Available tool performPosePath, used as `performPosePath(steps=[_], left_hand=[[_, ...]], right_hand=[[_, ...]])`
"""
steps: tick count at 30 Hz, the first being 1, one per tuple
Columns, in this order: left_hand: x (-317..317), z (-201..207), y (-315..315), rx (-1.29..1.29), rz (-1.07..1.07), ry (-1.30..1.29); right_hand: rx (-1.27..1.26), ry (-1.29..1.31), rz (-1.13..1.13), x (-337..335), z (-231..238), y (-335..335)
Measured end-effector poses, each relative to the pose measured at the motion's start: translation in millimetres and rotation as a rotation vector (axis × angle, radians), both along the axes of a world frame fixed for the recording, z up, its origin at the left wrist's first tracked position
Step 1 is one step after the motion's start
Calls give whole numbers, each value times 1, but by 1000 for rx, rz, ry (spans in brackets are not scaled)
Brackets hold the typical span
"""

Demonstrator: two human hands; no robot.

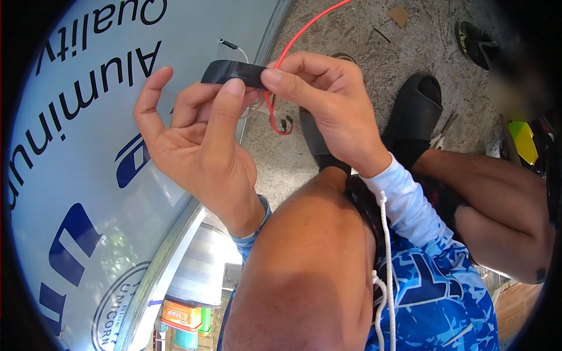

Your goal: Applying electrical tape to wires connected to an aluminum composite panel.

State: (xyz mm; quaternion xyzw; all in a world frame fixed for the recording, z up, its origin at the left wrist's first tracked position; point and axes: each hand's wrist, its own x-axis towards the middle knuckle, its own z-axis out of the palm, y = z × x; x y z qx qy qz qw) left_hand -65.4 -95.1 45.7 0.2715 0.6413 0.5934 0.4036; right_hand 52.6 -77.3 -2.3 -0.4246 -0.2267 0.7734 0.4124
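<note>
A roll of black electrical tape (218, 71) sits between the thumb and fingers of my left hand (205, 137), whose little finger sticks out to the side. My right hand (333, 99) pinches at the roll's right end, with its thumb against the black tape. A red wire (298, 36) runs down from the top through my right fingers. Below them the wire loops and ends in small dark tips (286, 124). A thin white wire (243, 54) with a dark sleeved end shows behind the roll. What my right fingertips grip behind the thumb is partly hidden.
A large white printed panel (117, 193) with a metal rim lies at the left. My knee (304, 263) rises below my hands. Dark slippers (415, 105) are on the rough concrete floor (369, 35). Colourful packages (181, 316) stand at the lower left, and a person's bent leg shows at right.
</note>
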Motion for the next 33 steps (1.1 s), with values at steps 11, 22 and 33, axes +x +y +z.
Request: performPosePath(steps=[11,22,33], left_hand=[[0,8,0,49,14,108],[4,7,0,10,-8,150],[5,6,1,60,-17,110]], right_hand=[[57,29,61,8,3,-1],[102,-94,16,-5,5,-6],[250,-109,-8,7,-3,-1]])
